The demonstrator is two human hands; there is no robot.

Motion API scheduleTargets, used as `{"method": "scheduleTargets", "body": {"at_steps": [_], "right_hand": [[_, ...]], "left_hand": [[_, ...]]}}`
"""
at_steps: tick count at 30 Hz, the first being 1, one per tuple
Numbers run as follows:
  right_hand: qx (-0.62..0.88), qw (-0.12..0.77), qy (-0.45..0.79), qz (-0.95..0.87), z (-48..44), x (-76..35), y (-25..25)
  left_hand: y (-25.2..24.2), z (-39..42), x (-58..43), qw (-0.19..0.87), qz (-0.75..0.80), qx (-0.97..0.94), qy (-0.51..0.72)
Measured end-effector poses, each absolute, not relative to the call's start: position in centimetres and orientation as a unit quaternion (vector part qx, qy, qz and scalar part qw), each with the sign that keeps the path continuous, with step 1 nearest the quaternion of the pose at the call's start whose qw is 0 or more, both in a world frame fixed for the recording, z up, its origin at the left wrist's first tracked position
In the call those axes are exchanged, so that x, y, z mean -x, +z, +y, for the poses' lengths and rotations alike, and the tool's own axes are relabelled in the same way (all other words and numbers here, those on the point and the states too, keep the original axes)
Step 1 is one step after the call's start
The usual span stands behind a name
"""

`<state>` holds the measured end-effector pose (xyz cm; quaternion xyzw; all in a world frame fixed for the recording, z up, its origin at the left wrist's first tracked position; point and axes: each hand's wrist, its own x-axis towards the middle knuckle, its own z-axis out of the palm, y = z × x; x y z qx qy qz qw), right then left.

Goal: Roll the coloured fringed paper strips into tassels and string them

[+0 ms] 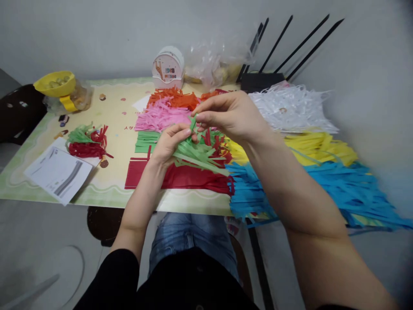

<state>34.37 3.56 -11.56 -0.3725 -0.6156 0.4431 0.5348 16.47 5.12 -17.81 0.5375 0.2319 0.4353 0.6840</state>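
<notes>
Both hands meet over the table around green fringed tissue paper [196, 151]. My left hand [172, 140] is closed, pinching the gathered green paper between thumb and fingers. From above, my right hand [222, 113] pinches the narrow upper end of the same green piece. Its loose strips fan out below and to the right of my left hand. Under the hands lie flat green fringed sheets [146, 142] and dark red fringed paper [193, 176]. Pink fringe [161, 114] and orange fringe [176, 99] lie behind them.
White [290, 107], yellow [322, 146] and blue fringe [351, 189] cover the table's right side, the blue overhanging the edge. At left are finished-looking red and green tassels [88, 140], a paper sheet [60, 172] and a yellow bowl [54, 84]. A black router [263, 81] stands behind.
</notes>
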Motion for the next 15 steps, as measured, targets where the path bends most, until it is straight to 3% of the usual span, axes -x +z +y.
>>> {"method": "scheduleTargets", "body": {"at_steps": [3,5,9,11,13,15], "right_hand": [[0.371,0.542,0.450,-0.605,4.1,-33.9,-12.1],[0.374,0.544,0.450,-0.601,4.1,-33.5,-12.3],[0.413,0.504,0.440,-0.617,4.2,-33.4,-13.2],[0.444,0.483,0.413,-0.632,4.6,-33.9,-14.1],[0.479,0.481,0.348,-0.647,5.4,-34.7,-15.1],[0.520,0.485,0.258,-0.653,6.4,-36.0,-15.9]], "left_hand": [[-17.6,5.3,-15.4,0.654,0.249,-0.566,0.435],[-17.1,6.7,-12.6,0.575,0.289,-0.626,0.440],[-15.1,12.4,-0.8,0.204,0.470,-0.700,0.498],[-14.5,15.1,5.6,0.017,0.573,-0.675,0.465],[-14.9,16.5,10.3,-0.081,0.651,-0.637,0.404],[-16.4,16.2,12.8,-0.081,0.695,-0.635,0.327]]}}
